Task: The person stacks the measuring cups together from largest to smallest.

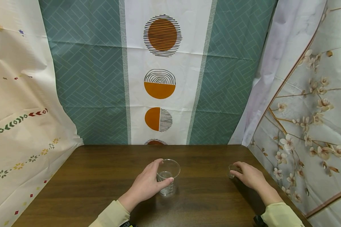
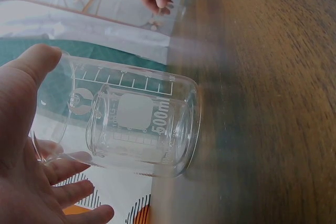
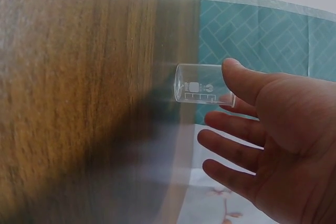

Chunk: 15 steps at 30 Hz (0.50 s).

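Note:
Near the middle of the table, my left hand (image 1: 147, 183) grips a large clear glass beaker (image 2: 185, 129) by its upper part, thumb on one side and fingers on the other. White print on its wall reads 500ml. Inside it stands a smaller glass beaker (image 1: 166, 180). Both are upright, with the large base right at the table top. Toward the right side, my right hand (image 1: 251, 178) pinches a small clear beaker (image 3: 202, 85) at its rim between thumb and index finger; the other fingers are spread away from the glass. This small beaker is upright too, its base close to the wood.
The brown wooden table (image 1: 102, 164) reaches back to a green and white curtain (image 1: 96, 94). A cream cloth (image 1: 22, 104) hangs along the left, and a flowered curtain (image 1: 309, 126) runs down the right edge, close beside my right hand.

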Available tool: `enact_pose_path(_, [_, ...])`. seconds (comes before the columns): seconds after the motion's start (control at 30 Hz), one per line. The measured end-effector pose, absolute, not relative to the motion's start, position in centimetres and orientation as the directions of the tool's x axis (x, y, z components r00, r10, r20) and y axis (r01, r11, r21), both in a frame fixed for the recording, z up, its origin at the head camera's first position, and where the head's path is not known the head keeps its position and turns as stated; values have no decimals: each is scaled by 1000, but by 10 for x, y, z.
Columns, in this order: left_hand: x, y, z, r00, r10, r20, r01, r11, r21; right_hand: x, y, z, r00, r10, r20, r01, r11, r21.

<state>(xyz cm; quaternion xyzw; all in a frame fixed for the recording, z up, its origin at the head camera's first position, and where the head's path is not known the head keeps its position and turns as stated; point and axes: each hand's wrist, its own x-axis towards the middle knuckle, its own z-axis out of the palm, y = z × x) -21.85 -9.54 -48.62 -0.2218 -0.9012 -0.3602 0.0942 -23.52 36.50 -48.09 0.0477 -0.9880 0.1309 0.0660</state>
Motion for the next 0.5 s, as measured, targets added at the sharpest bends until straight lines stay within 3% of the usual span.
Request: enact_pose_path(0.5, [-218,-95,-485,-887,328,325,462,642,612,-236,360,-483,-983,-86,163,-128,954,-272])
